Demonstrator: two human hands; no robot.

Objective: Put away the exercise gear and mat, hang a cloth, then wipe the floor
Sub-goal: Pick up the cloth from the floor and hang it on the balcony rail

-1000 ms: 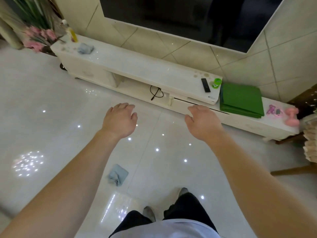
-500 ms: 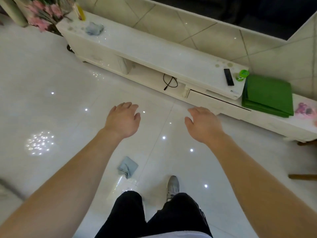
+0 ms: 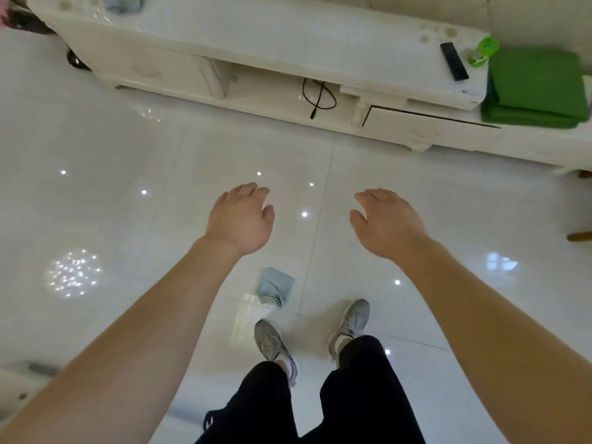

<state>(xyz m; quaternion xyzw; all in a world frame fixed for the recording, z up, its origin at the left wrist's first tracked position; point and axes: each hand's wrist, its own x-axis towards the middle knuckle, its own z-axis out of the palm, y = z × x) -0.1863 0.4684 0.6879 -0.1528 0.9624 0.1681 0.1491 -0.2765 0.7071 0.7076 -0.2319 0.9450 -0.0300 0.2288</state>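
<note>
Your left hand (image 3: 239, 219) and right hand (image 3: 386, 223) both hang out in front of you, palms down, fingers loosely spread and grasping nothing. Below and between them, a small pale blue cloth (image 3: 275, 286) lies crumpled on the glossy white floor (image 3: 128, 203), just ahead of your left shoe (image 3: 270, 342) and apart from your right shoe (image 3: 351, 322). The folded green mat (image 3: 535, 88) sits on the right end of the low white cabinet (image 3: 256, 36), well away from your hands. Beside the mat you have a black remote (image 3: 454, 65) and a small green container (image 3: 483, 51). A second bluish cloth (image 3: 123, 3) rests at the cabinet's left end, partly cut off by the frame. A black cable (image 3: 318, 97) loops in the open shelf underneath.
</note>
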